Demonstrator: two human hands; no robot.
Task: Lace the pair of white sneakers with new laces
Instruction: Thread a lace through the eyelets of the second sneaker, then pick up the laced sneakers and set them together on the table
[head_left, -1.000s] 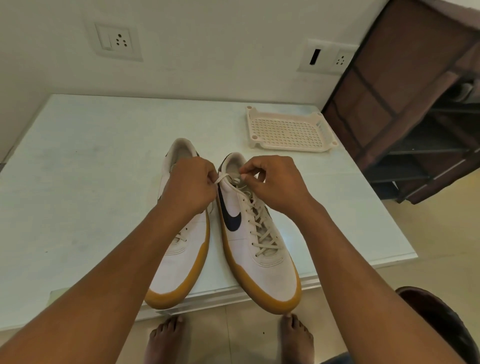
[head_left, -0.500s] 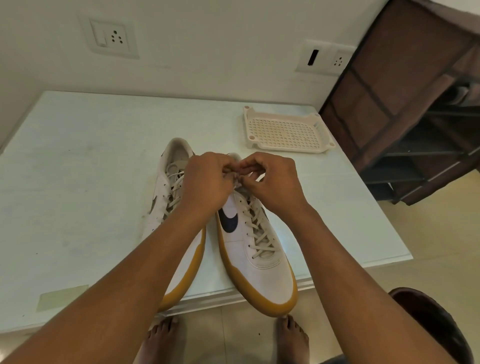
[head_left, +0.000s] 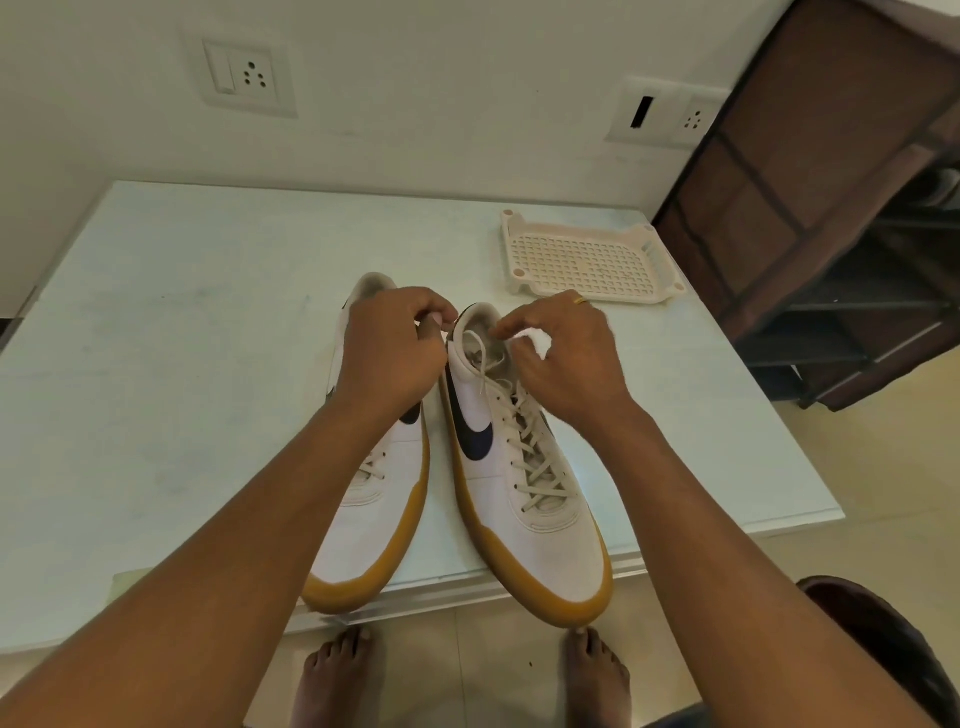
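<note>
The lace (head_left: 480, 364) looks thin, soft and light, likely limp unless pulled, so it is best taken near its ends, above the top eyelets of the sneaker (head_left: 545, 535) at centre frame. The left hand (head_left: 389, 353) pinches one end. The right hand (head_left: 566, 358) curls beside it, but I cannot tell its grip. Both sit on the table (head_left: 182, 364).
</note>
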